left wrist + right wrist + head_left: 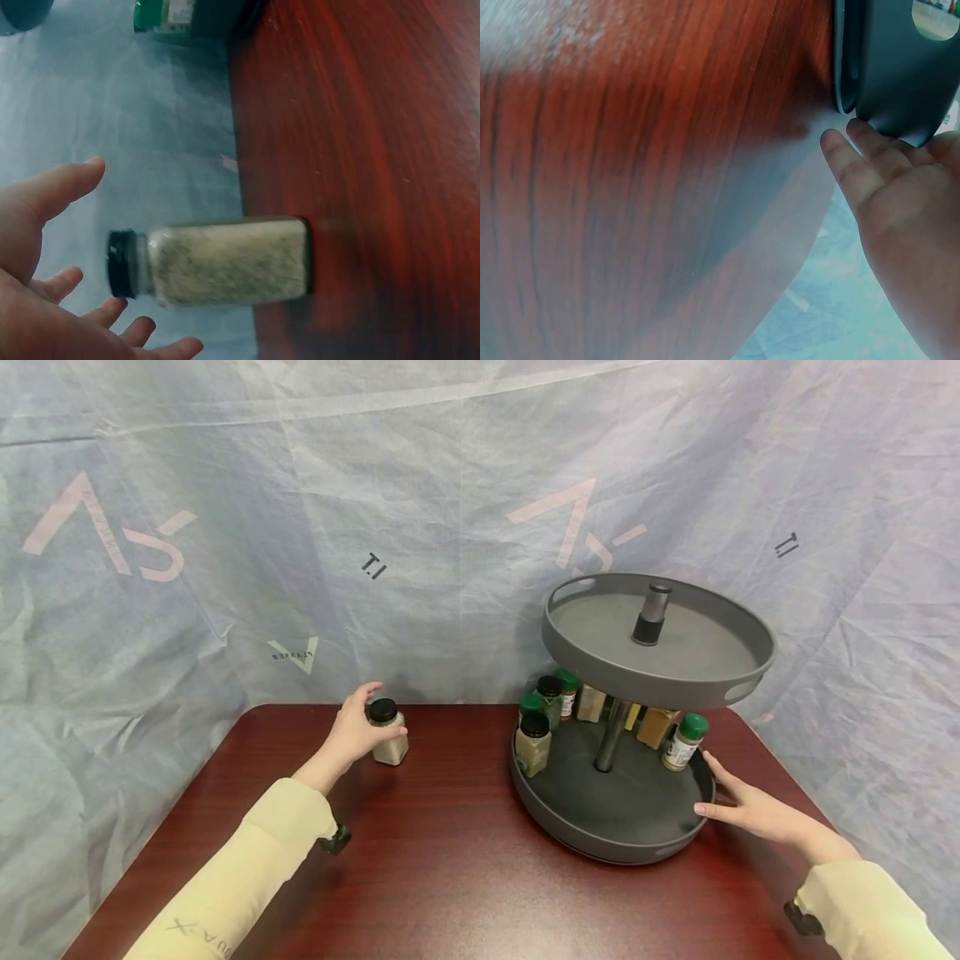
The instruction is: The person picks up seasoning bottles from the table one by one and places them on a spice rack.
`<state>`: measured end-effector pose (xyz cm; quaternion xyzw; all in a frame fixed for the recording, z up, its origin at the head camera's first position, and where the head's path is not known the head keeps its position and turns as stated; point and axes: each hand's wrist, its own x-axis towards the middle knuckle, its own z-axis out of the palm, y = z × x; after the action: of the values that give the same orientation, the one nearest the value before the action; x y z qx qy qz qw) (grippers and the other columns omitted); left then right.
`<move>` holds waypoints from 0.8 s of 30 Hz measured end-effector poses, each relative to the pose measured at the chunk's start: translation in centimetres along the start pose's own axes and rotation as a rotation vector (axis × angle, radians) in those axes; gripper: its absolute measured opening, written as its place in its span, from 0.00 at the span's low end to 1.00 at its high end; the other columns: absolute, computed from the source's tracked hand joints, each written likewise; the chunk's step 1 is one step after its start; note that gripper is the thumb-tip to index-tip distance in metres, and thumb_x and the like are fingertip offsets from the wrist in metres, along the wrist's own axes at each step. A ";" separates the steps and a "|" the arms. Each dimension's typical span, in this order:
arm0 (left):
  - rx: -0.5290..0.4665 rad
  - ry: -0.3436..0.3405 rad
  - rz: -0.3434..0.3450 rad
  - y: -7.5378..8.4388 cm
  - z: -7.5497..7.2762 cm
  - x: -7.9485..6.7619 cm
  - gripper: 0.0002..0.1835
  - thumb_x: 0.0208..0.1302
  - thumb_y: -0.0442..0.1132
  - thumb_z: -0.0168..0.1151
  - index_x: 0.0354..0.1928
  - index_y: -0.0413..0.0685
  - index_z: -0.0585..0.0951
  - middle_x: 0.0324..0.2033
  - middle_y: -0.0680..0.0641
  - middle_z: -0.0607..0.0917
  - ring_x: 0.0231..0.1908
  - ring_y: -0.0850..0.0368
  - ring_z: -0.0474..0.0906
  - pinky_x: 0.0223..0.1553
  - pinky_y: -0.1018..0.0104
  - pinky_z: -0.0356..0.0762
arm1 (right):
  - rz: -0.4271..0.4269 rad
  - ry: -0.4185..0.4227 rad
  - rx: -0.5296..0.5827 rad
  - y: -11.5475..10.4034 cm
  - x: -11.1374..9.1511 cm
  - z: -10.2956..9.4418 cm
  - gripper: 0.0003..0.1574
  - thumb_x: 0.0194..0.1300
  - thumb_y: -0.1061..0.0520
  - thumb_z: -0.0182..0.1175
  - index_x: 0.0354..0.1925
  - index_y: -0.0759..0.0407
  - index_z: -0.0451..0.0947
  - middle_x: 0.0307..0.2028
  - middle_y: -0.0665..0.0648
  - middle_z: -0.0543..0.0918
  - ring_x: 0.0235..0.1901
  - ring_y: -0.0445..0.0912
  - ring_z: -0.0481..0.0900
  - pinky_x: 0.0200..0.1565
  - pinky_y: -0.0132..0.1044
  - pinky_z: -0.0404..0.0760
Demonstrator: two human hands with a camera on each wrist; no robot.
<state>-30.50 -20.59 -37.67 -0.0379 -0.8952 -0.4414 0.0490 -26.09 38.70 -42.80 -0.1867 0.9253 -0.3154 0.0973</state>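
Observation:
A square glass spice jar (390, 747) with a black lid and pale, speckled contents stands upright at the left back of the table. Around it reaches my left hand (357, 727), thumb in front and fingers behind; in the left wrist view the fingers (142, 330) are spread, with a gap before the lid. On the right is a dark grey two-tier turntable, its lower tray (600, 847) holding several spice jars. My right hand (757, 810) touches that tray's right rim, thumb over the edge, and the other fingers (855, 169) lie fairly straight at the outer wall.
The upper tray (600, 618) overhangs the lower one on a central post (615, 735). Black-lidded (533, 745) and green-lidded (686, 743) jars stand along the lower rim. A grey cloth (450, 527) hangs behind the red-brown table (450, 877).

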 end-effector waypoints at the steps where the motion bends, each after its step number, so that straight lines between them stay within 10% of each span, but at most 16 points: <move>1: -0.012 0.002 -0.011 -0.3 0.0 0.0 0.49 0.52 0.41 0.72 0.72 0.48 0.53 0.68 0.34 0.57 0.67 0.35 0.52 0.60 0.39 0.60 | 0.001 0.000 0.001 0.0 0.0 0.0 0.58 0.66 0.51 0.59 0.72 0.71 0.31 0.66 0.80 0.51 0.60 0.70 0.64 0.46 0.21 0.71; 24: -0.212 0.105 -0.136 -3.8 2.7 1.2 0.40 0.55 0.38 0.69 0.66 0.44 0.58 0.62 0.36 0.65 0.62 0.40 0.63 0.58 0.46 0.66 | 0.000 0.005 0.009 -0.3 -0.1 0.0 0.58 0.66 0.51 0.59 0.72 0.70 0.31 0.66 0.80 0.51 0.61 0.71 0.62 0.46 0.20 0.71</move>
<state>-32.29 -20.74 -42.18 0.0410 -0.8402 -0.5373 0.0617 -25.93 38.49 -42.61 -0.1854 0.9241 -0.3201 0.0958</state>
